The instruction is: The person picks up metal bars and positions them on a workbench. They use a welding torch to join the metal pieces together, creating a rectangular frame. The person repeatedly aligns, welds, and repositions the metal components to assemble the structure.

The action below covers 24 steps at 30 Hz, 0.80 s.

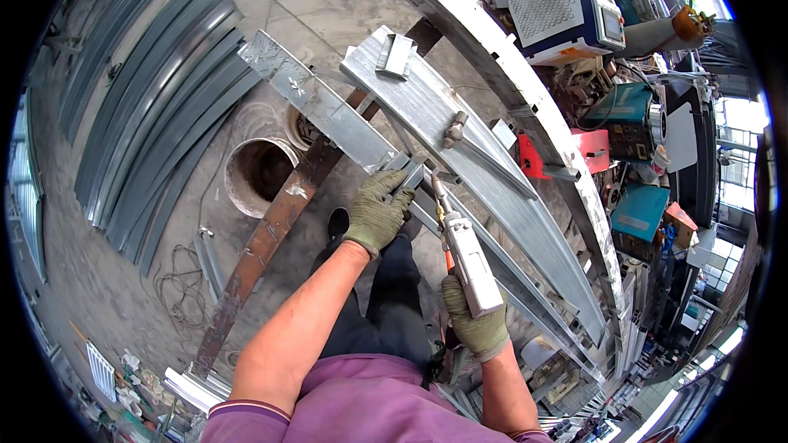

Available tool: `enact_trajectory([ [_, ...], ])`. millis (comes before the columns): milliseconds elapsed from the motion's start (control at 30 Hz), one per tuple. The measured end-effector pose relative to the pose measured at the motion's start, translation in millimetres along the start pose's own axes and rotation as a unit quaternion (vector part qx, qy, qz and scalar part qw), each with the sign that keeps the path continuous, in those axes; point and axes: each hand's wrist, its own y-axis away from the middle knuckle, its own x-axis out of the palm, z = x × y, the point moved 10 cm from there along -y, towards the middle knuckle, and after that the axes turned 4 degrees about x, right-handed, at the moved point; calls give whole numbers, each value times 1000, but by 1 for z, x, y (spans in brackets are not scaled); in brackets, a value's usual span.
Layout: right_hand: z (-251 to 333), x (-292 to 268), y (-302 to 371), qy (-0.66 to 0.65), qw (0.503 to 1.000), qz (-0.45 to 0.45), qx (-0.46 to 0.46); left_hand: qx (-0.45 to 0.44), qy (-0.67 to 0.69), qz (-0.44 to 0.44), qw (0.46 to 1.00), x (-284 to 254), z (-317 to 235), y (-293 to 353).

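Observation:
My left hand (377, 212), in an olive work glove, grips a small metal bracket (415, 175) at the end of a galvanized steel channel (324, 111). In my right hand (476, 320), also gloved, is a white hand-held welding gun (470, 261). Its copper-coloured nozzle points up at the bracket, close to my left fingers; whether it touches I cannot tell. To the right of the gun, a hammer (454, 129) lies on wide galvanized channels (484, 176). A short channel offcut (396, 57) rests at their far end.
A rusty steel beam (271, 238) runs under the work, beside a dirty white bucket (238, 168). Stacked grey curved-looking profiles (164, 107) lie on the floor at left, near a loose cable (182, 299). A long whitish beam (533, 98), a welding machine (542, 0) and a red box (591, 150) stand at right.

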Motion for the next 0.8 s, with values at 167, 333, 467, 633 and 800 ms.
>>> enact_trajectory([
  [167,-6,2,-4,-18,1000,12,2,-48,52,13,997,3,7,1],
  [333,-4,3,-6,-20,999,23,16,-38,22,10,999,-1,3,2],
  [467,-8,-4,-1,0,1000,19,-8,-27,11,0,1000,-3,7,18],
  [633,-22,-16,6,-29,999,28,28,-3,-41,-13,999,-14,-4,37],
  [800,-23,-21,9,-49,998,22,12,-166,118,-26,979,-12,10,34],
])
